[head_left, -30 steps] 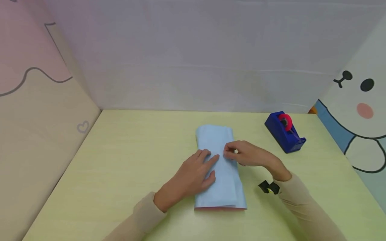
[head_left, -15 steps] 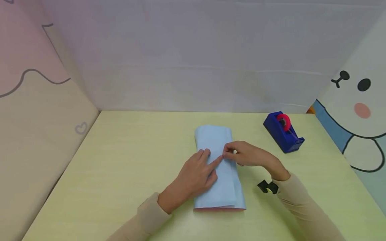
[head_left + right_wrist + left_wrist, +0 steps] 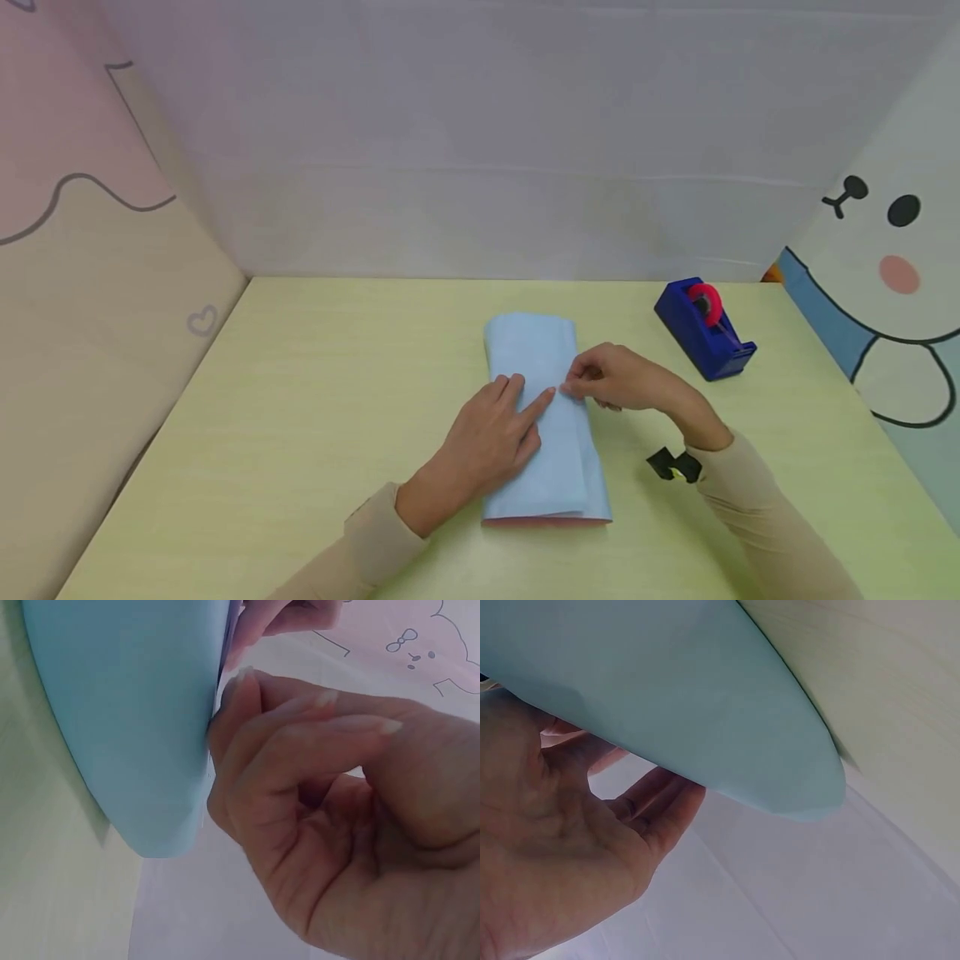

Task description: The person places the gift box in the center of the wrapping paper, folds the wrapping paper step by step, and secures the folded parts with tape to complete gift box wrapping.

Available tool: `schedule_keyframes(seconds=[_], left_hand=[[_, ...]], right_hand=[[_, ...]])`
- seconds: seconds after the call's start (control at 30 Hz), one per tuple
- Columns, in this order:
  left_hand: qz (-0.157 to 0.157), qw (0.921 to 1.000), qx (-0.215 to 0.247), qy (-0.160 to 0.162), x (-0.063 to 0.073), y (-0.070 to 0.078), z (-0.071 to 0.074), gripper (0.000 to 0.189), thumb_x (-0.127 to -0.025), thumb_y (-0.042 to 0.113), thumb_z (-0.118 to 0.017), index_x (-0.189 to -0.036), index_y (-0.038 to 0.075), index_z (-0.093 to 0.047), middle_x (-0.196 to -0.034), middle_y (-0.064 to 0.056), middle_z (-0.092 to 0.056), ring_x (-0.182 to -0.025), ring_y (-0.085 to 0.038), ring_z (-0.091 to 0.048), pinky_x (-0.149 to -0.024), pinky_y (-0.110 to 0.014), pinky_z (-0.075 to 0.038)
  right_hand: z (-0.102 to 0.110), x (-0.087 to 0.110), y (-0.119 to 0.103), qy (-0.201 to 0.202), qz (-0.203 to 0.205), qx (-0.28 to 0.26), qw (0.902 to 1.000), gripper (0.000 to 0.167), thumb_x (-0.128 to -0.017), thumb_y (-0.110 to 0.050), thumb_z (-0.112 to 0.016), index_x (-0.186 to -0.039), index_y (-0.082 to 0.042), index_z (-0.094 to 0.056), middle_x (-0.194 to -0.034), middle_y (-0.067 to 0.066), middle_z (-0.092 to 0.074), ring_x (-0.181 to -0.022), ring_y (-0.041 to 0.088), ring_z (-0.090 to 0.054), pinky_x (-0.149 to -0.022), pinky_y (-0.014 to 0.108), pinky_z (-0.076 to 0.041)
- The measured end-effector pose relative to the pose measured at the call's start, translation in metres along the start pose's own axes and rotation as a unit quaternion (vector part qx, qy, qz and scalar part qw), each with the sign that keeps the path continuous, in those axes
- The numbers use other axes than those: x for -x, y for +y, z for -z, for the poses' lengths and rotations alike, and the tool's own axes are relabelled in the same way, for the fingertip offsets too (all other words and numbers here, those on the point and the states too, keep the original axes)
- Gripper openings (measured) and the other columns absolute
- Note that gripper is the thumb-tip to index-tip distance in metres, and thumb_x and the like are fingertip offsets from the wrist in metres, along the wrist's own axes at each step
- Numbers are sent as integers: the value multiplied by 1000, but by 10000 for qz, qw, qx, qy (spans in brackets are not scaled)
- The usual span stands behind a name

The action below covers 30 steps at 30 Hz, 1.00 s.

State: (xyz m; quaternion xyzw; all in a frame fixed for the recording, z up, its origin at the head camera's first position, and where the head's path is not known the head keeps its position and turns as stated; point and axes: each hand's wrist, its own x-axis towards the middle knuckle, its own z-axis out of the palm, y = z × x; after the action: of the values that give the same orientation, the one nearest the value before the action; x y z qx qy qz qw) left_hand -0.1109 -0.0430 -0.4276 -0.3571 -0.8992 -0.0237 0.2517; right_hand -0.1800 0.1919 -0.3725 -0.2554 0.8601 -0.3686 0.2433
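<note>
A light blue sheet of paper (image 3: 525,342), folded over into a long flattened tube, lies on the table; a pinkish inner side shows at its near edge. My left hand (image 3: 491,437) rests on its upper face with the index finger stretched out to press near the overlapping seam. In the left wrist view the fingertips of that left hand (image 3: 592,802) meet the paper. At the seam's right side my right hand (image 3: 622,383) pinches thumb and index finger, the other fingers curled. Something small and pale shows at those tips, and I cannot tell what it is.
A blue tape dispenser (image 3: 701,333) with a red-cored roll stands at the back right of the pale yellow table (image 3: 360,358). A small black device (image 3: 675,465) is at the right cuff. A printed cloth wall (image 3: 480,150) encloses the table's far side.
The left index finger has slid right towards the right hand's fingertips. In the last half second the right hand has shifted slightly right, away from that finger. The paper stays put.
</note>
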Motion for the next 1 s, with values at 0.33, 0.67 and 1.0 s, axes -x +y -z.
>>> schedule_keyframes(seconds=[0.33,0.67,1.0], left_hand=[[2,9999,-16,-122,-2,1,1,43,-96,26,-59,-137,20,-68,-110,-13,-62,-89,-23,-53,-76,-28,-49],[-45,10000,-76,36,-2,1,-1,42,-94,26,-61,-133,19,-71,-106,-12,-61,-87,-23,-53,-75,-28,-49],[-35,10000,-45,17,-1,1,1,42,-94,27,-61,-134,19,-70,-108,-13,-62,-88,-24,-54,-77,-29,-50]], right_hand=[[1,0,1,212,-358,-232,9989,14,-99,-10,-68,-89,0,-67,-66,2,-55,-51,12,-45,-47,25,-39],[7,4,1,366,-274,-78,9989,15,-99,-12,-68,-102,2,-65,-73,1,-60,-57,17,-52,-52,30,-47],[3,2,7,636,7,32,9980,10,-102,-12,-63,-99,-3,-63,-92,9,-61,-70,33,-60,-52,31,-49]])
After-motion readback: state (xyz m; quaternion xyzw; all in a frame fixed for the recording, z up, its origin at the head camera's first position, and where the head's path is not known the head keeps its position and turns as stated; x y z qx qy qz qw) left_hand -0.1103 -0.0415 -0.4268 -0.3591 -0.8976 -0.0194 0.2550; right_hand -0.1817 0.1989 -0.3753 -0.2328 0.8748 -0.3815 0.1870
